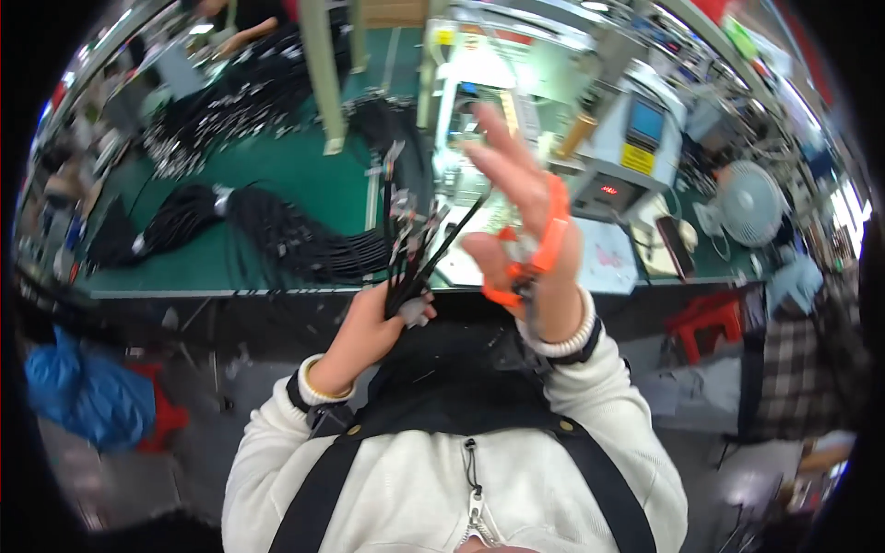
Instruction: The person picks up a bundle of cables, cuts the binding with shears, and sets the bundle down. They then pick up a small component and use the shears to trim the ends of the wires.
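Note:
My left hand (364,334) is closed around a bundle of black cables (402,293) at the front edge of the green bench. Stripped ends with small light tips fan upward from it, and a pale piece shows by the fingers. Over the bench to the right, my right hand (530,217) is raised, blurred, with its fingers stretched apart. An orange looped item (554,226) with a dark metal part lies across its palm and thumb base; blur hides its exact kind. One black cable (466,226) slants from the bundle toward this hand, apparently not gripped by it.
A tied bundle of black cables (295,230) lies on the green bench (267,170) at left. A lit machine (619,152) with a blue screen stands right, near a fan (749,203) and a phone-like slab (676,245). Red stools (708,323) stand below. Another person's arm (247,37) shows far left.

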`<action>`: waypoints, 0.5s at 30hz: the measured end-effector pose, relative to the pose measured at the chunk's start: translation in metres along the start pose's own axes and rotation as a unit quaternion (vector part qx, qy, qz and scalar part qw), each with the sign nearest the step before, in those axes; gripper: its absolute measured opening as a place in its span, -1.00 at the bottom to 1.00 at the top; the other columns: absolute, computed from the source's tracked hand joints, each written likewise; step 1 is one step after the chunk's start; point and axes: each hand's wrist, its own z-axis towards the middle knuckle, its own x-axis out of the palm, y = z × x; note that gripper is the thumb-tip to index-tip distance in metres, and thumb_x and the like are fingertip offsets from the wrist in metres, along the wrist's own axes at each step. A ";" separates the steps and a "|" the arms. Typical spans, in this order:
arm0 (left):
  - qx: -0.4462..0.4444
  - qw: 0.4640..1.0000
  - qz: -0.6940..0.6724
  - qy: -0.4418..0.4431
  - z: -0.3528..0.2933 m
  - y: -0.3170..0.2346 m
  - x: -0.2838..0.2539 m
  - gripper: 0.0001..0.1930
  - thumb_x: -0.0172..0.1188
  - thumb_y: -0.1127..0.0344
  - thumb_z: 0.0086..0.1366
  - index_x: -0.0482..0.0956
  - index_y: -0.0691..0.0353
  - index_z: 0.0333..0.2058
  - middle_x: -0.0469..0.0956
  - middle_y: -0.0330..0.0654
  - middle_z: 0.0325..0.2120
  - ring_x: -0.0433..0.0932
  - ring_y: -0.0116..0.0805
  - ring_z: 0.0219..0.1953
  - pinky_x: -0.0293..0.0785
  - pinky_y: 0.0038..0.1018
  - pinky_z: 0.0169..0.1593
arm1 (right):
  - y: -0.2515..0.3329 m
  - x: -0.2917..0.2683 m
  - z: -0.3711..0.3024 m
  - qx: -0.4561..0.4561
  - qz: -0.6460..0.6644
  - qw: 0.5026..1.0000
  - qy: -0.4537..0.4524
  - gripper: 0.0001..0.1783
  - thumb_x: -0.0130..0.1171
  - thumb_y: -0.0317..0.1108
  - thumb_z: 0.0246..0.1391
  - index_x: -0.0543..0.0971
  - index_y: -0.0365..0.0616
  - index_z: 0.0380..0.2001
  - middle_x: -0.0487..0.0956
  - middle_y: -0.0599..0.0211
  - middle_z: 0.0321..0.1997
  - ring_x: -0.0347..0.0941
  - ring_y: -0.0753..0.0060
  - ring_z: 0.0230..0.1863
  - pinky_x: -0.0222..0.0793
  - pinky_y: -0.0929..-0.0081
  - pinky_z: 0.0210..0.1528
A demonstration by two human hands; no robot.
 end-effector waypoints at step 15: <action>0.143 0.982 0.071 -0.099 -0.011 0.023 0.020 -0.61 0.01 0.35 0.15 0.23 0.34 -0.05 0.36 -0.06 -0.16 0.40 -0.26 -0.18 0.33 -0.51 -0.16 | 0.014 0.031 -0.053 -0.001 0.068 0.976 0.206 -0.45 0.17 -0.35 -0.24 0.32 -0.16 -0.08 0.20 0.16 0.14 0.07 0.27 0.20 -0.10 0.25 0.20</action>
